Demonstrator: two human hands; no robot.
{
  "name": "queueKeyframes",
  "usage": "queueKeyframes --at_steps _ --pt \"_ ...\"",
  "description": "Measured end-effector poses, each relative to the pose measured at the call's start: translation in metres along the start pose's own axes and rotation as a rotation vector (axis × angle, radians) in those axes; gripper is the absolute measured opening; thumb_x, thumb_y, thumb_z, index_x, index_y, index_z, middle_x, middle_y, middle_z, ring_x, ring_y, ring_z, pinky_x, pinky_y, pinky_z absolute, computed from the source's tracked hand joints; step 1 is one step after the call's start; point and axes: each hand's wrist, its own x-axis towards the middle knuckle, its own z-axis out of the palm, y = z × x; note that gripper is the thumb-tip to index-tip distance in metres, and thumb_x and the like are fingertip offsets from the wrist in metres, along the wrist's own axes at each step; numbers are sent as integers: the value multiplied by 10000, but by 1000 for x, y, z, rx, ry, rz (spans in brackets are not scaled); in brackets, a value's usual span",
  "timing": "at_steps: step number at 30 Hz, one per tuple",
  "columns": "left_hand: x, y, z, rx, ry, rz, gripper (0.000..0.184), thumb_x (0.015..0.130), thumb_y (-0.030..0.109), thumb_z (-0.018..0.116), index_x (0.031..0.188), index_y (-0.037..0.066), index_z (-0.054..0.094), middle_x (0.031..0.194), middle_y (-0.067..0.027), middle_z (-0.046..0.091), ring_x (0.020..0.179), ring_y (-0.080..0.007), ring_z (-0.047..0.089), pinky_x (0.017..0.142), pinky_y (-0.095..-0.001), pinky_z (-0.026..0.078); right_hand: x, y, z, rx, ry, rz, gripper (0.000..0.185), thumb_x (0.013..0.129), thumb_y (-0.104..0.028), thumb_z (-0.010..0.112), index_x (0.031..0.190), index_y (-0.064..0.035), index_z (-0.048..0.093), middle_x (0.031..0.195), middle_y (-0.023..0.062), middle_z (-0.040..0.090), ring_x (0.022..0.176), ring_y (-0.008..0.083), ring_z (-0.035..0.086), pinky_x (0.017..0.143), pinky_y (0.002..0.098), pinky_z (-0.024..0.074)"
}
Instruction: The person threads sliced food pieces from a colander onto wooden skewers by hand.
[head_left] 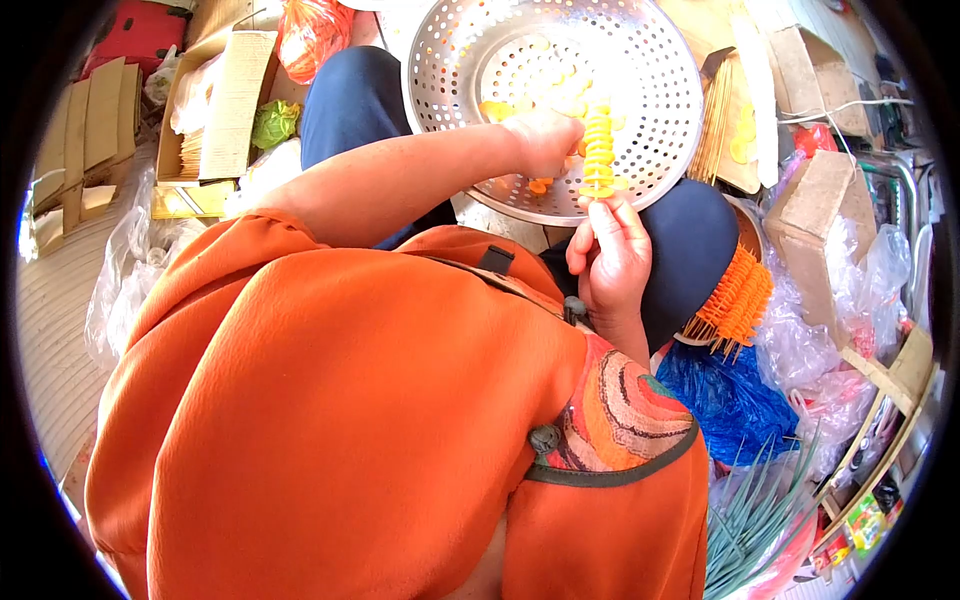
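My right hand (pixel 613 250) pinches the lower end of a skewer threaded with thin yellow slices (pixel 598 155), which stand in a spaced row along it. My left hand (pixel 545 142) is curled close beside the slices, over a perforated metal colander (pixel 660 60). Its fingertips are mostly hidden, and I cannot make out what is in them. More loose yellow slices (pixel 565 95) lie in the bottom of the colander, with a few orange pieces (pixel 540 186) near its front. The colander rests by my knees.
Right of my knee sits a bundle of skewers with orange slices (pixel 738 300), above a blue plastic bag (pixel 715 395). Bare sticks (pixel 716 115) lie beside the colander. Cardboard boxes (pixel 238 105), clear plastic bags (pixel 125 290) and green stalks (pixel 750 530) surround me.
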Motion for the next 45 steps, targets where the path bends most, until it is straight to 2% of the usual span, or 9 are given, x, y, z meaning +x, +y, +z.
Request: queueKeyframes --at_steps 4,6,9,12,17,30,35,42,45 --pt "-14 -10 -8 -195 189 -16 256 739 115 662 972 12 636 820 -143 666 748 -255 653 675 -326 521 -3 0 -1 -35 -14 -7 145 926 -117 496 941 7 569 520 22 478 370 81 387 375 197 302" --pt "-21 -24 -20 -878 237 -112 190 786 122 625 923 -10 634 718 -102 644 682 -162 631 651 -286 526 -6 1 -1 -70 -39 6 143 922 -114 500 941 6 574 519 21 482 369 78 388 376 196 305" --pt "-24 -42 -29 -1277 442 -124 162 830 88 632 945 -27 621 756 -104 647 640 -155 637 632 -272 559 -9 -1 -1 -150 -94 44 138 914 -109 508 938 3 584 518 19 487 369 72 390 378 195 310" --pt "-33 -52 -39 -1411 538 -83 131 840 86 621 921 -18 620 774 -111 650 655 -167 646 656 -287 567 -12 -3 3 -206 -124 89 128 903 -108 526 931 -3 594 518 13 487 373 64 392 379 196 316" --pt "-48 -45 -48 -1466 656 -103 105 865 53 571 923 -29 602 841 -129 642 735 -194 654 732 -315 564 -17 -3 3 -284 -175 90 128 897 -113 535 933 -7 598 523 9 490 381 59 397 385 195 319" --pt "-55 -45 -46 -1478 754 -68 114 871 41 562 948 -37 591 879 -118 639 758 -181 649 753 -286 560 -29 -2 0 -288 -201 78 124 895 -96 526 932 -1 596 516 2 478 385 55 396 386 191 316" --pt "-55 -44 -47 -1370 781 -65 140 860 51 590 983 -16 590 938 -84 641 837 -172 642 787 -294 546 -29 -2 0 -266 -196 85 121 894 -92 524 923 4 592 509 3 476 377 56 391 381 191 313" --pt "-57 -46 -45 -1080 777 -57 139 864 56 587 981 -15 609 918 -64 647 821 -131 635 779 -248 535 -30 -2 -2 -255 -199 77 126 897 -95 519 925 5 590 505 4 476 373 58 388 379 190 308" --pt "-60 -51 -43 -986 736 39 127 858 60 594 965 -2 623 901 -53 648 794 -119 633 770 -244 532 -32 0 -3 -248 -211 92 127 900 -91 514 925 9 586 502 4 472 369 60 380 377 192 302"
